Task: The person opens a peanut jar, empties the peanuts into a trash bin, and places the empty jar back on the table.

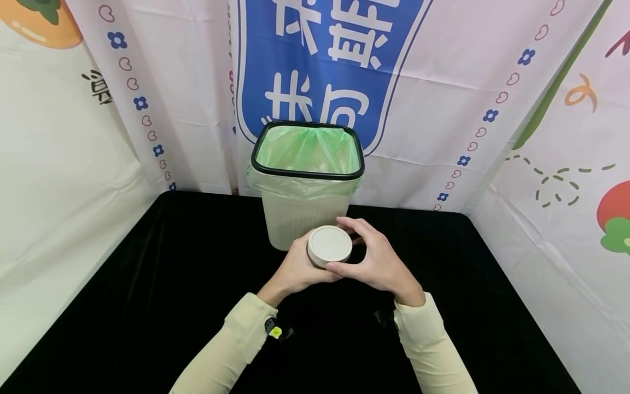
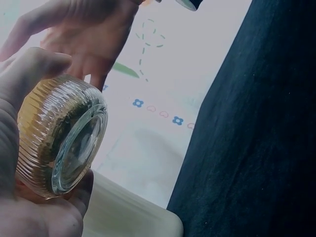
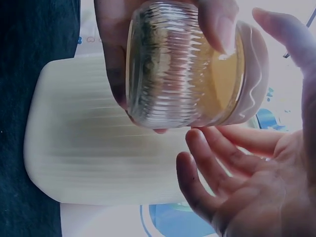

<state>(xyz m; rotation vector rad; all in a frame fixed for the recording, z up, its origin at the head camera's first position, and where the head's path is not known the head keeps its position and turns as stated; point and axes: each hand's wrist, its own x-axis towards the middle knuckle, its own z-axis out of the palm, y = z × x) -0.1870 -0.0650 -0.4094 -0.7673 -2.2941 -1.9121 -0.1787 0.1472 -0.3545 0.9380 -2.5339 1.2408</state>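
Observation:
A ribbed clear glass jar (image 2: 64, 133) with yellowish and darker contents is gripped by the left hand (image 1: 300, 268), tilted in both wrist views. Its pale round lid (image 1: 330, 244) faces up in the head view and is on the jar. In the right wrist view the left thumb or a finger lies across the glass (image 3: 168, 69). The right hand (image 1: 383, 264) is spread around the lid's right side, thumb and fingers apart; in the right wrist view its thumb stands off the lid (image 3: 254, 71) and its fingertips lie close beside the jar, contact unclear.
Just beyond the hands stands a pale ribbed bin (image 1: 307, 210) with a black rim and a green bag liner (image 1: 310, 148). Black cloth (image 1: 206, 273) covers the table. Printed curtains (image 1: 423, 131) hang behind and at both sides.

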